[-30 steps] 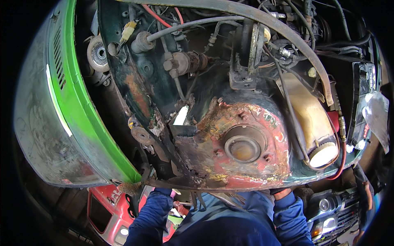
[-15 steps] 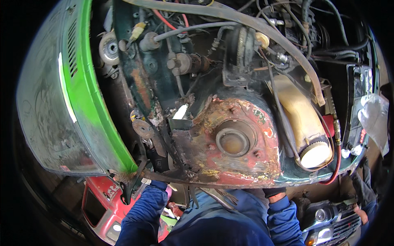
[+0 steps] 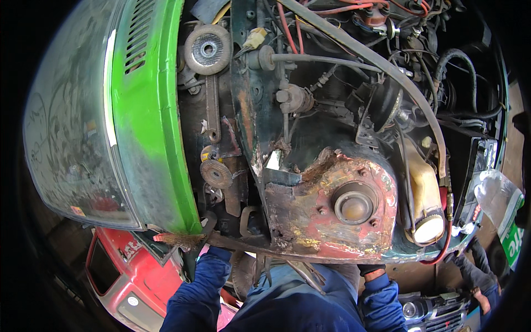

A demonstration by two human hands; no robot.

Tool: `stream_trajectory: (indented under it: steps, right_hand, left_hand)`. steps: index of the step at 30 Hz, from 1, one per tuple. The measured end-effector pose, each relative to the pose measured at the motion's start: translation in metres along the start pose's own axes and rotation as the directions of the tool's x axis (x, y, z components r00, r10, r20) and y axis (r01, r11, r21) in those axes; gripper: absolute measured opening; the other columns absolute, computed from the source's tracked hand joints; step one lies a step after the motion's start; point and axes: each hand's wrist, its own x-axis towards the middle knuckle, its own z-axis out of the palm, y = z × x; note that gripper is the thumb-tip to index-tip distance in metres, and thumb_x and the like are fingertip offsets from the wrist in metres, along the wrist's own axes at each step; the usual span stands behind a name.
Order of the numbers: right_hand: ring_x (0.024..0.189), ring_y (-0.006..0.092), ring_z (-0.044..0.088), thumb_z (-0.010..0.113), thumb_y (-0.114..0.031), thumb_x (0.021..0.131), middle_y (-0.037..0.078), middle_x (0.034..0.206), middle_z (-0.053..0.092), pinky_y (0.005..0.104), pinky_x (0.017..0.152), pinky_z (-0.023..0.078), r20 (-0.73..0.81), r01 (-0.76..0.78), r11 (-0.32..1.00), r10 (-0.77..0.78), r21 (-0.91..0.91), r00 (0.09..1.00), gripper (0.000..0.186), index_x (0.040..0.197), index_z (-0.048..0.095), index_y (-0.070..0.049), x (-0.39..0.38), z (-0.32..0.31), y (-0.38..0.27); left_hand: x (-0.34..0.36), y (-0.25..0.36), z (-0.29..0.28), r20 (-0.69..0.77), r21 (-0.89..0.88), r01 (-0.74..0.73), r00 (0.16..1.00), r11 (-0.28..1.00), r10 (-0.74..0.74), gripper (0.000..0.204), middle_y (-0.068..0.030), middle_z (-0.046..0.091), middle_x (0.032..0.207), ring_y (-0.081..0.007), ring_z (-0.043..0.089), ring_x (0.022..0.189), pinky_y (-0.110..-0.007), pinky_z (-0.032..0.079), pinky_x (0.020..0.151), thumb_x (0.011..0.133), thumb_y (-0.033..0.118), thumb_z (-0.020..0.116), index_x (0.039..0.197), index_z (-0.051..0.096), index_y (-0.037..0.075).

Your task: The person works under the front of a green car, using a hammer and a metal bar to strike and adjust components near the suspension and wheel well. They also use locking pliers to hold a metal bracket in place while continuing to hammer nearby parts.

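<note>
I stand against the side of an engine bay, both arms reaching down at its near edge. My left sleeve (image 3: 193,290) runs up to that edge below the green panel, and the hand is hidden behind it. Of my right hand (image 3: 371,270), a dark glove and the bare wrist show under the fender lip; its fingers are out of sight. Between the arms, metal tool handles (image 3: 306,275), perhaps locking pliers, hang at the edge. Above them is a rusted strut tower (image 3: 310,221) with patchy red paint and a round cup (image 3: 354,208) in its top.
A wrench (image 3: 213,108), a flap disc (image 3: 207,50) and a worn disc (image 3: 216,174) lie along the green cowl (image 3: 157,149). Right of the tower are a yellowed reservoir (image 3: 423,180) and a battery (image 3: 477,171). A red vehicle (image 3: 144,276) and another person (image 3: 480,288) are beyond.
The view has turned, so the engine bay sits farther right and slightly lower in the picture, showing more of the cowl trough. Both arms keep nearly the same position at the edge.
</note>
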Motion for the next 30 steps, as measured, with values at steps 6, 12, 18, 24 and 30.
stream_trajectory:
  steps: [6,12,18,24,30]
  right_hand:
    - [0.153,0.0366,0.048,0.046,-0.062,0.106,0.012,0.163,0.057,0.0582,0.130,0.030,-0.014,0.001,1.000,-0.002,-0.031,1.000,0.070,0.159,0.057,-0.018,0.005,-0.013,-0.002]
    - [0.153,0.0367,0.049,0.046,-0.062,0.106,0.012,0.163,0.058,0.0582,0.130,0.031,-0.045,0.018,0.998,-0.021,-0.063,0.999,0.070,0.158,0.058,-0.017,-0.004,-0.020,0.007]
    - [0.153,0.0391,0.049,0.050,-0.068,0.100,0.009,0.161,0.061,0.0644,0.129,0.028,-0.141,-0.006,1.000,0.002,-0.029,0.990,0.071,0.155,0.063,-0.026,0.004,-0.015,0.017]
    - [0.148,0.0343,0.054,0.051,-0.053,0.106,0.008,0.157,0.063,0.0564,0.127,0.035,-0.240,0.036,0.983,-0.079,-0.179,0.968,0.056,0.152,0.064,-0.023,0.023,-0.015,0.040]
    - [0.139,0.0356,0.059,0.053,-0.046,0.105,0.009,0.147,0.068,0.0551,0.118,0.041,-0.353,0.109,0.970,-0.183,-0.219,0.918,0.048,0.144,0.068,-0.022,0.035,-0.026,0.033]
  left_hand:
    - [0.006,0.002,0.008,-0.005,-0.033,-0.015,1.000,0.999,0.015,0.038,-0.0140,0.073,0.127,-0.0328,0.069,0.118,-0.051,0.054,0.106,0.096,0.030,0.070,0.128,0.070,0.010]
    - [-0.008,-0.004,0.018,-0.024,-0.067,-0.014,1.000,0.998,0.012,0.038,-0.0137,0.073,0.127,-0.0324,0.070,0.118,-0.051,0.054,0.105,0.096,0.029,0.070,0.129,0.070,0.009]
    - [-0.018,-0.011,0.031,-0.058,-0.107,-0.030,0.998,0.994,0.024,0.038,-0.0135,0.073,0.128,-0.0320,0.070,0.118,-0.051,0.054,0.105,0.096,0.028,0.070,0.129,0.069,0.009]
    - [-0.013,-0.014,0.047,-0.107,-0.158,-0.075,0.993,0.985,0.058,0.038,-0.0132,0.073,0.128,-0.0316,0.070,0.117,-0.051,0.054,0.105,0.096,0.027,0.071,0.130,0.069,0.009]
    - [-0.001,-0.018,0.064,-0.167,-0.220,-0.150,0.979,0.964,0.115,0.038,-0.0130,0.073,0.128,-0.0312,0.070,0.117,-0.050,0.055,0.105,0.096,0.026,0.071,0.130,0.069,0.009]
